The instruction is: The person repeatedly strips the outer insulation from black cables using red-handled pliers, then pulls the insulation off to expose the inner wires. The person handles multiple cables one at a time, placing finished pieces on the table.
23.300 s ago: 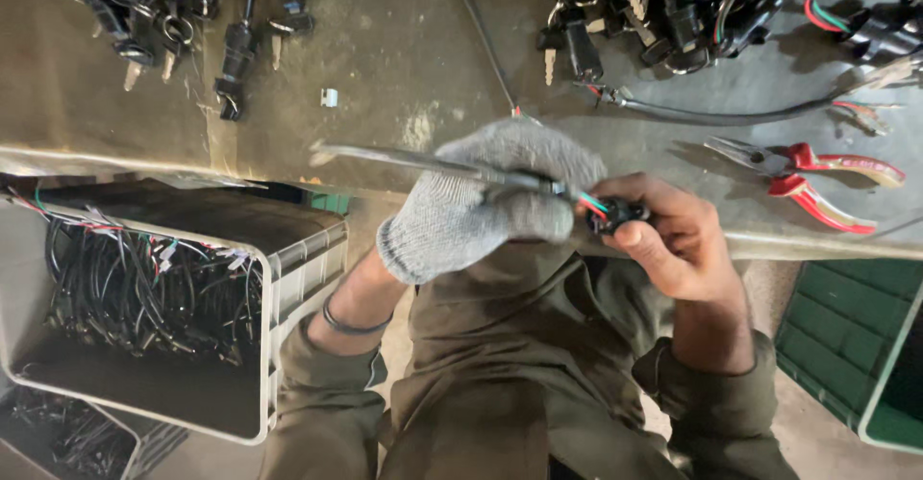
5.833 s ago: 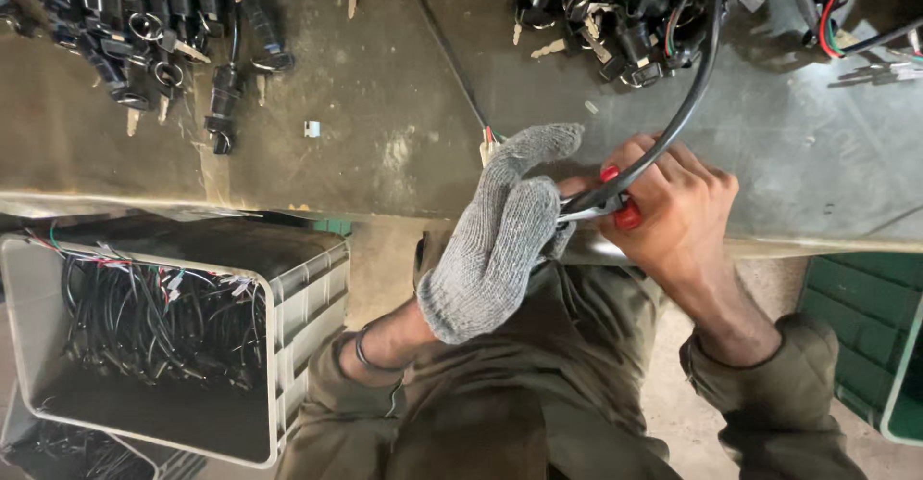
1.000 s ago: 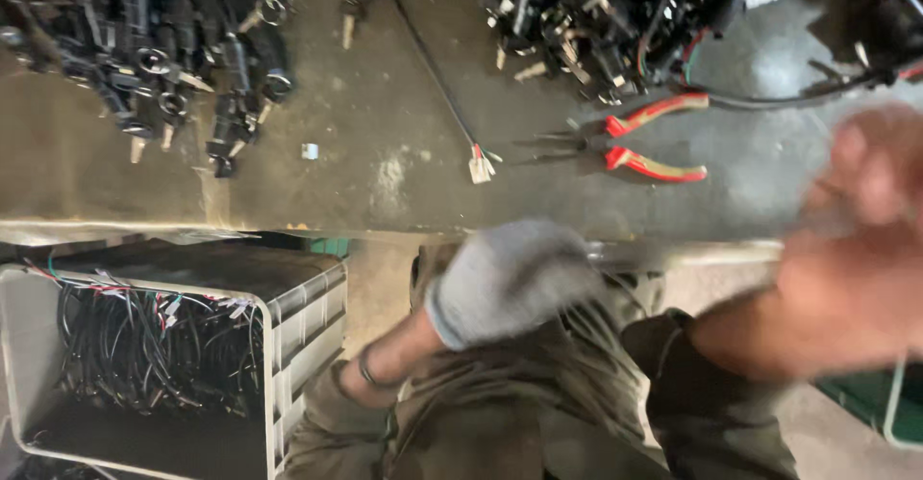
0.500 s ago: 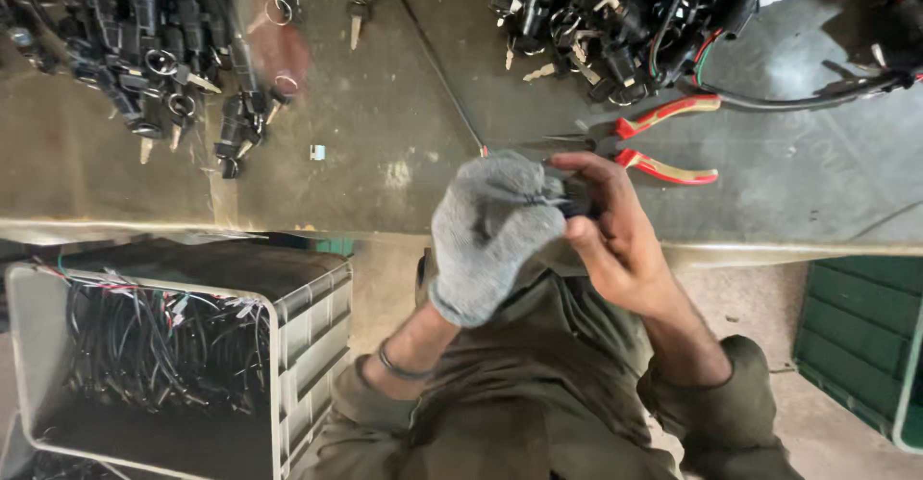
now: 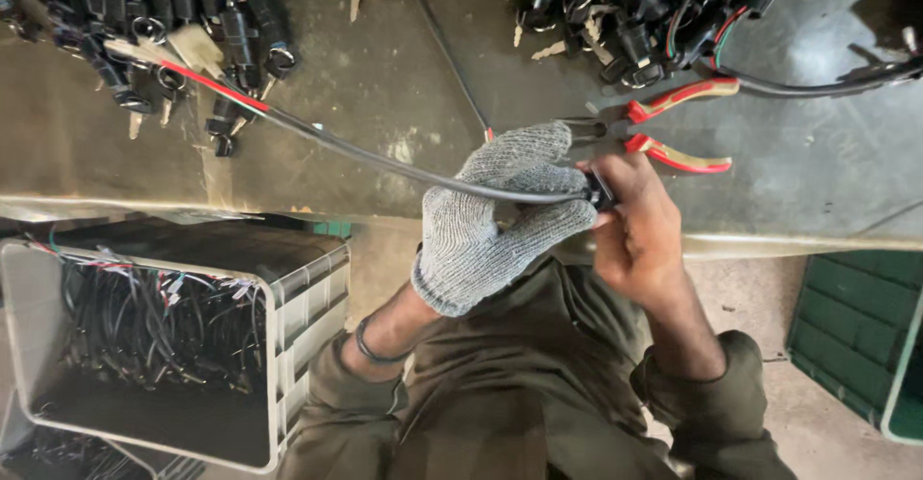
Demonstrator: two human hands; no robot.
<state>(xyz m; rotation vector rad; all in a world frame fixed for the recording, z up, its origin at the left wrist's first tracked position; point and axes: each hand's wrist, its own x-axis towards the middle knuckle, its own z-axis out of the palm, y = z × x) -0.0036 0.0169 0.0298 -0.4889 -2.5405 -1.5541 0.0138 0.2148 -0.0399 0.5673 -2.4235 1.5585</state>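
Grey-gloved left hand (image 5: 500,220) is wrapped around a black cable (image 5: 385,158) above the bench edge; its end is pinched by the bare right hand (image 5: 639,225). Red-handled pliers (image 5: 663,129) lie just beyond. Pale crate (image 5: 298,307) of wires sits lower left, green bin (image 5: 856,336) right.

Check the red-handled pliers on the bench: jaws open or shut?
Open, slightly. The red-handled pliers lie flat on the bench with handles spread apart, untouched beside the right hand.

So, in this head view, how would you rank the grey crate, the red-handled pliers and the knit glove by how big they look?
1. Grey crate, largest, though cut off by the frame.
2. Knit glove on the left hand.
3. Red-handled pliers, smallest; the glove is nearer the camera, so that gap is unsure.
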